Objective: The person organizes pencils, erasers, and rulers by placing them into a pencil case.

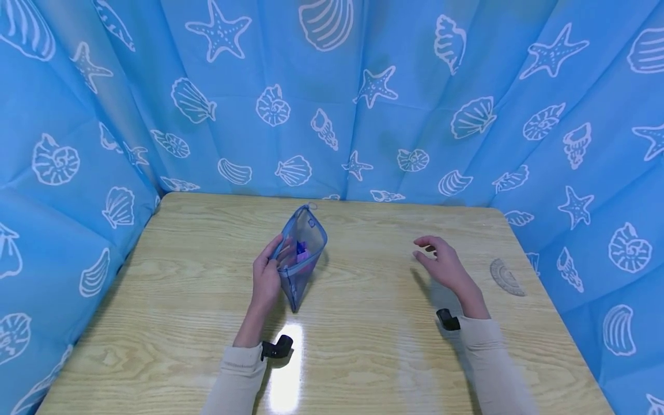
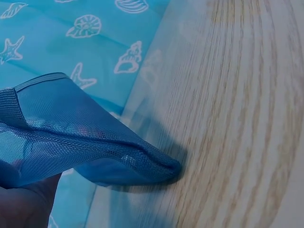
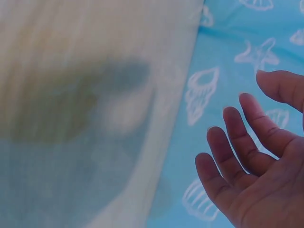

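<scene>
A blue mesh zip pouch [image 1: 313, 235] stands with its mouth open left of the middle of the table in the head view. My left hand [image 1: 266, 279] grips its left rim, the fingers reaching inside behind the mesh and the thumb outside. Small purple and blue items [image 1: 303, 252] lie in the pouch, partly covered by its wall. In the left wrist view the pouch [image 2: 109, 147] tapers to a bottom corner close over the wood. My right hand [image 1: 442, 264] hovers over the right side of the table. Its fingers [image 3: 236, 137] are relaxed and spread, holding nothing.
A clear half-round protractor [image 1: 505, 278] lies on the wooden table [image 1: 363, 346] near the right edge, beyond my right wrist. Blue curtains [image 1: 332, 92] with white shell and starfish prints border the table at the back and both sides.
</scene>
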`<state>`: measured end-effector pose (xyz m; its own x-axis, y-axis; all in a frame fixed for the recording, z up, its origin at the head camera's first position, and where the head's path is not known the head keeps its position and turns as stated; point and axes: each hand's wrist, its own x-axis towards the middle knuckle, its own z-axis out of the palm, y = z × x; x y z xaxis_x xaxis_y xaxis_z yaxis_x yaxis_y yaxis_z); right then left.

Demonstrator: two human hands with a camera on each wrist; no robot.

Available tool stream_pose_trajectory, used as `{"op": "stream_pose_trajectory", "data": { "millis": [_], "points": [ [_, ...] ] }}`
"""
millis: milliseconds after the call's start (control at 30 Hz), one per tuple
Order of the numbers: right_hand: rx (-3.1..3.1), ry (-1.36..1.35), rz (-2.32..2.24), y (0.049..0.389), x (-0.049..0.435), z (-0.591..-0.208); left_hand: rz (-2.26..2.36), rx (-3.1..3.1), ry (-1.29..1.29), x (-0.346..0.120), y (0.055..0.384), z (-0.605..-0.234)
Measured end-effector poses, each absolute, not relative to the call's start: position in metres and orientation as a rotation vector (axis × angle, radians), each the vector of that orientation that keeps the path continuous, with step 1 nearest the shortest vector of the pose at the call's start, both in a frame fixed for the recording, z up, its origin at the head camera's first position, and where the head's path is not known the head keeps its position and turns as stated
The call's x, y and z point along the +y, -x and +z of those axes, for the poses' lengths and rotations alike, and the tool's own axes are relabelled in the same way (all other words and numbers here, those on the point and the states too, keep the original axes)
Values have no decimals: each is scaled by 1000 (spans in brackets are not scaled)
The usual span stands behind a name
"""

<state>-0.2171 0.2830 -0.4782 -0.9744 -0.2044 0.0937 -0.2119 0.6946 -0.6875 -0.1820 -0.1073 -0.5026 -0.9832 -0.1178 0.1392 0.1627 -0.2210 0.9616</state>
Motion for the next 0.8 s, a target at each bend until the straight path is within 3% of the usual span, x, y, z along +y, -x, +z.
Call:
{"op": "stream_pose_trajectory", "data": {
  "millis": [333,800],
  "points": [
    [-2938,-204,1117,191,327,-488,-2312,-1841,62,-109,182,-503],
    [-3053,85,918,184,399,-483,-2311,-1834,49,-109,182,-504]
  ]
}}
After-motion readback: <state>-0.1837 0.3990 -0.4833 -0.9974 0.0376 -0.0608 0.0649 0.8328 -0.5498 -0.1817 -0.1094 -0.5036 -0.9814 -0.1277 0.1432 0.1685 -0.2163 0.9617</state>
